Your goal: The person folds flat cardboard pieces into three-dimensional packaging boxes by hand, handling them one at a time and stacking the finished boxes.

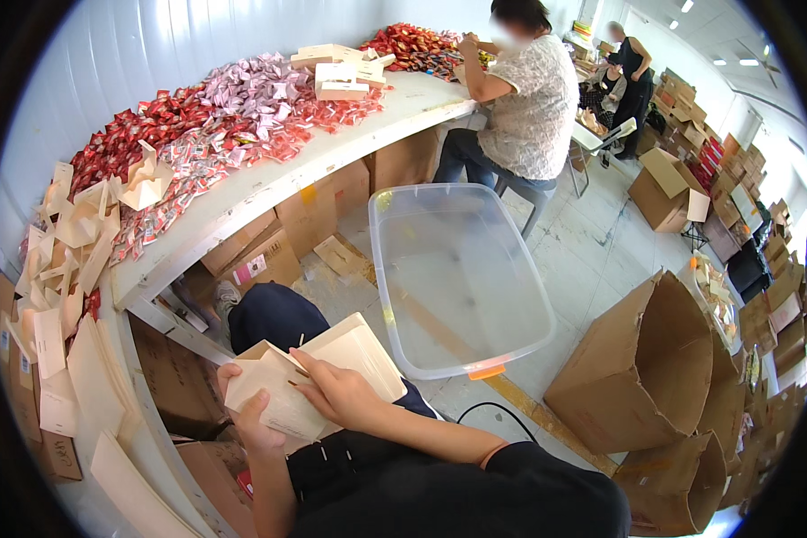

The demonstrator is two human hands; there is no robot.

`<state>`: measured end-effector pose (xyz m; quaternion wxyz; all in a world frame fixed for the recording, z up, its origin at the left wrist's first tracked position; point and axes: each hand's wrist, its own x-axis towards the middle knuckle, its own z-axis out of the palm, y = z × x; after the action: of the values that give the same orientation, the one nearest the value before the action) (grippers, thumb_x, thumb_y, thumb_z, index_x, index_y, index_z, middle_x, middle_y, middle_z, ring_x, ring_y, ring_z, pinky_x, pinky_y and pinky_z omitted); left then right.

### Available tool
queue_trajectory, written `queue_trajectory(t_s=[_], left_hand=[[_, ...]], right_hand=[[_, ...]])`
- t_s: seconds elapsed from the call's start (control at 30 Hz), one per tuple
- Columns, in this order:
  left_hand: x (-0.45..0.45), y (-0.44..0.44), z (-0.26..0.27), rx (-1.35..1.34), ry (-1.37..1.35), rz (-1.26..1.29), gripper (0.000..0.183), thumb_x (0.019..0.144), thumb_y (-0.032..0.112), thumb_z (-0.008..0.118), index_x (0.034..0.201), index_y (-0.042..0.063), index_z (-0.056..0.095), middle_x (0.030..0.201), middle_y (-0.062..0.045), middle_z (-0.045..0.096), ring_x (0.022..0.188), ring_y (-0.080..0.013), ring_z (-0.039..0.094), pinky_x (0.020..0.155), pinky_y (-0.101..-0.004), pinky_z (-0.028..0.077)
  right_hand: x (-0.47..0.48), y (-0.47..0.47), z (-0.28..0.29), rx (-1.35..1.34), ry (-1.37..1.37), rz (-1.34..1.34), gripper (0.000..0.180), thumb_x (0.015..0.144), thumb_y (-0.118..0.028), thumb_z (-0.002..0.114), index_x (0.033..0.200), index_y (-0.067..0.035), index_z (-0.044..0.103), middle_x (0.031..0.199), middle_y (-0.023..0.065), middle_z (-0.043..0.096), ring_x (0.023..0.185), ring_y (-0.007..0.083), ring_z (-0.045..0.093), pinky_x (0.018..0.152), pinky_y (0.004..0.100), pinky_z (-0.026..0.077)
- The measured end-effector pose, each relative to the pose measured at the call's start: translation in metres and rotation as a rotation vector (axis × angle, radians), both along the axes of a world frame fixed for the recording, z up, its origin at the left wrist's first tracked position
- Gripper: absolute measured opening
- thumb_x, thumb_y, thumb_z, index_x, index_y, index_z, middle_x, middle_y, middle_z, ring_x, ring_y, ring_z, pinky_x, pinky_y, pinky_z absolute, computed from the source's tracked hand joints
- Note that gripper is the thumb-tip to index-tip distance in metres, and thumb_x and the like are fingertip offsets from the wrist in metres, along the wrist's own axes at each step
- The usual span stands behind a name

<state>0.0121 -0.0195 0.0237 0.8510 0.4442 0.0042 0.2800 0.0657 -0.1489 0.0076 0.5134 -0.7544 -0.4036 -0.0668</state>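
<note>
A cream paperboard box (276, 387), partly folded, sits over my lap and bears script writing on its front. My left hand (259, 417) grips its near left side, thumb on the front panel and fingers behind. Bent over the top right edge, the fingers of my right hand (343, 393) pinch the panel by small dark slots. Flat cream cartons (370, 350) lie on my lap under the right hand. What my right fingertips do behind the panel is hidden.
Beyond my knees stands a clear plastic tub (464, 282). The white worktable (403, 101) at left bears heaped wrapped sweets (255, 101) and folded cream boxes (74, 242). Large cardboard boxes (605, 376) stand at right. A seated person (528, 101) works at the table; others are farther back.
</note>
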Motion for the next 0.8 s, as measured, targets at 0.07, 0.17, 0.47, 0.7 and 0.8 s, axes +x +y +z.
queue_trajectory(t_s=[0.07, 0.17, 0.47, 0.7, 0.8], left_hand=[[0.0, -0.001, -0.001, 0.067, 0.006, 0.08, 0.041, 0.065, 0.007, 0.05, 0.103, 0.009, 0.037, 0.092, -0.009, 0.042, 0.089, -0.0207, 0.047, 0.078, -0.0314, 0.041], [-0.001, -0.006, 0.004, 0.043, -0.02, 0.133, 0.034, 0.072, 0.018, 0.049, 0.102, 0.01, 0.037, 0.094, -0.009, 0.043, 0.09, -0.0205, 0.046, 0.078, -0.031, 0.04], [0.001, 0.004, -0.009, -0.032, -0.023, 0.16, 0.028, 0.08, 0.029, 0.042, 0.1, 0.011, 0.039, 0.101, -0.009, 0.046, 0.094, -0.0199, 0.047, 0.081, -0.0314, 0.039], [0.003, -0.006, 0.0, 0.054, -0.124, 0.199, 0.024, 0.081, 0.028, 0.042, 0.097, 0.01, 0.038, 0.101, -0.009, 0.046, 0.091, -0.0198, 0.048, 0.08, -0.0306, 0.04], [0.0, -0.002, -0.004, 0.066, -0.087, 0.182, 0.024, 0.083, 0.027, 0.041, 0.099, 0.01, 0.038, 0.098, -0.009, 0.047, 0.089, -0.0186, 0.048, 0.078, -0.0299, 0.04]], right_hand=[[0.001, -0.002, 0.003, -0.02, -0.011, -0.007, 0.058, 0.078, -0.01, 0.058, 0.128, -0.004, 0.028, 0.092, 0.0202, 0.056, 0.079, 0.0317, 0.058, 0.07, 0.0336, 0.046], [-0.001, -0.005, 0.008, 0.208, 0.105, 0.023, 0.053, 0.077, -0.008, 0.059, 0.124, -0.003, 0.034, 0.096, 0.0192, 0.055, 0.084, 0.0293, 0.057, 0.076, 0.0329, 0.045], [-0.01, 0.001, -0.007, 0.414, 0.07, -0.052, 0.023, 0.076, -0.002, 0.057, 0.099, -0.002, 0.055, 0.119, 0.0173, 0.04, 0.107, 0.0277, 0.043, 0.089, 0.0361, 0.037], [-0.01, 0.005, -0.014, 0.331, 0.102, -0.035, 0.017, 0.077, -0.006, 0.055, 0.093, -0.001, 0.058, 0.117, 0.016, 0.041, 0.107, 0.0282, 0.041, 0.089, 0.0381, 0.034], [-0.01, 0.005, -0.014, 0.318, 0.115, -0.038, 0.017, 0.076, -0.005, 0.056, 0.092, -0.001, 0.058, 0.117, 0.0152, 0.041, 0.105, 0.0277, 0.041, 0.088, 0.0388, 0.034]])
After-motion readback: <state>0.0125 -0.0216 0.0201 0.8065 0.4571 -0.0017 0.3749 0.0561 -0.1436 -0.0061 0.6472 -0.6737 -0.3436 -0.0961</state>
